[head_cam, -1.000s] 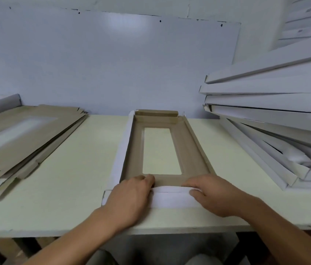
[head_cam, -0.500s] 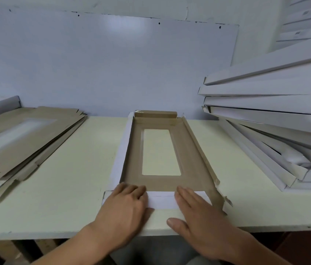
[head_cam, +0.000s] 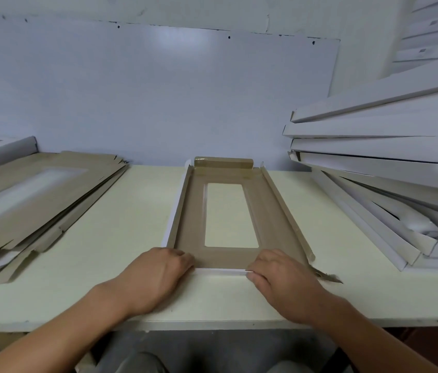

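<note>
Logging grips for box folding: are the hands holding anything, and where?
Yes: both hands hold the cardboard box by its raised near end flap, left hand at the left corner, right hand at the right corner.

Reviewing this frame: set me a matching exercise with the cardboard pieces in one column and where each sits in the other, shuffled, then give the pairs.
Things
1. windowed cardboard blank
2. pile of flat brown blanks
3. stack of white boxes
4. raised brown flap

Places
A. right side of the table, stacked askew
B. far end of the windowed piece, by the wall
C. left side of the table, lying flat
D. middle of the table, near end held by the left hand and right hand

Pairs: 1-D, 2-C, 3-A, 4-B
</note>
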Tool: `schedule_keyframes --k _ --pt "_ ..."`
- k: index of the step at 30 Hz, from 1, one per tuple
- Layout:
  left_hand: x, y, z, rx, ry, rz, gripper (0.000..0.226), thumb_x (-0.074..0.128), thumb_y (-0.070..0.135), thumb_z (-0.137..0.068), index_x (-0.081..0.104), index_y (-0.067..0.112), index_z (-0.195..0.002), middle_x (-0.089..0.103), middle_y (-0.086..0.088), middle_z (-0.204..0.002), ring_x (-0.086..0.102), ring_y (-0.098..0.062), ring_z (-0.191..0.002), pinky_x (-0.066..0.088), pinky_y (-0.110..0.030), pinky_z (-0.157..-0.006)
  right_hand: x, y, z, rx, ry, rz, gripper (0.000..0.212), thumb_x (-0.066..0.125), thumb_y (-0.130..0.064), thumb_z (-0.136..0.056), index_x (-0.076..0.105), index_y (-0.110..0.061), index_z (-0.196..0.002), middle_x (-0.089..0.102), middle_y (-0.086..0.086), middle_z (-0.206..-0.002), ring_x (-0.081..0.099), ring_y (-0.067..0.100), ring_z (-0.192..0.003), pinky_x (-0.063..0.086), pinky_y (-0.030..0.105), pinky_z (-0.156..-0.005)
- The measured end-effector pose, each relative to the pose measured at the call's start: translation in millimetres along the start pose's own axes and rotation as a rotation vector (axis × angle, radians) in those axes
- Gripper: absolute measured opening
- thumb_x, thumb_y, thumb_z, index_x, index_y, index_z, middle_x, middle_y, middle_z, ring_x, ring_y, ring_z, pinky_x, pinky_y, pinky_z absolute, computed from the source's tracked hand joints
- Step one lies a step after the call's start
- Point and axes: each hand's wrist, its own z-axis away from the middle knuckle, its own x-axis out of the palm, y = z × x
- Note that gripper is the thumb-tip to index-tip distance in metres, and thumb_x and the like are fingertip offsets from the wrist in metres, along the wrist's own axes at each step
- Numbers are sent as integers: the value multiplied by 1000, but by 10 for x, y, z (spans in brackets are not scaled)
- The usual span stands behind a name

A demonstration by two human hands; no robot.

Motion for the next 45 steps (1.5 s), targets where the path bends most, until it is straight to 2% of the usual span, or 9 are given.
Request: schedule_keyframes --k 6,9,12,14,18,30,33,36,45 --pt "3 260 -246 -245 25 -244 24 53 10 -78 49 19 -100 55 -2 -71 52 -30 -60 34 -30 -52 -52 -1 -228 72 -89 -74 28 31 -30 -105 59 -29 -110 56 -4 -91 56 19 -87 49 42 -81" --pt "211 569 -318 -168 77 -384 41 33 12 -86 56 5 -119 62 -17 -102 58 -32 -91 42 -40 -88 -1 -97 -345 52 -90 -34 24 39 -16 -97 52 -27 -113 48 -1 -90 53 27 -93 45 38 -76" --pt "315 684 -359 -168 -163 -92 62 7 33 -103 5 -4 -153 12 -25 -160 12 -36 -148 9 -43 -121 119 -127 -427 23 -97 -47 37 46 -20 -98 47 -24 -134 46 2 -124 40 26 -123 36 38 -101" --pt "309 665 -329 -133 -271 74 78 14 55 -102 -16 3 -152 -17 -17 -161 -19 -26 -149 -6 -39 -123 207 -117 -454 -3 -160 -62 54 35 -28 -104 23 -18 -156 19 -1 -162 12 20 -149 12 42 -123" --pt "267 622 -235 -150 -430 163 109 11 88 -80 -28 13 -148 -36 -4 -154 -38 -15 -139 -18 -34 -118 284 -93 -467 9 -340 -98 66 17 -42 -104 -14 -22 -158 -22 -6 -165 -26 7 -148 -16 41 -122" --pt "37 324 185 -168 -427 -397 129 -1 94 -69 1 -4 -153 2 -23 -162 -8 -31 -151 -17 -52 -117 239 299 -222 145 -315 -27 83 -2 -78 -89 -15 -32 -157 -20 -15 -164 -21 7 -150 -10 43 -123" --pt "-72 211 322 -73 -242 -220 116 -5 91 -73 2 11 -157 -6 -4 -165 -23 -14 -148 -22 -49 -116 150 262 -208 164 -212 -75 76 2 -71 -94 24 -33 -156 16 -8 -166 11 15 -153 13 44 -123" --pt "-147 -24 455 -61 53 177 84 13 81 -89 1 33 -156 -9 20 -162 -15 4 -146 -4 -34 -122 -50 275 -220 294 -21 -232 81 4 -73 -92 67 -28 -112 65 -5 -112 60 16 -101 47 34 -86" --pt "12 -492 393 -212 -60 729 54 39 0 -102 42 38 -139 40 27 -146 35 11 -136 24 -7 -109 -216 159 -479 198 -212 -502 46 49 -46 -99 33 -20 -64 28 1 -67 29 16 -62 25 34 -65"
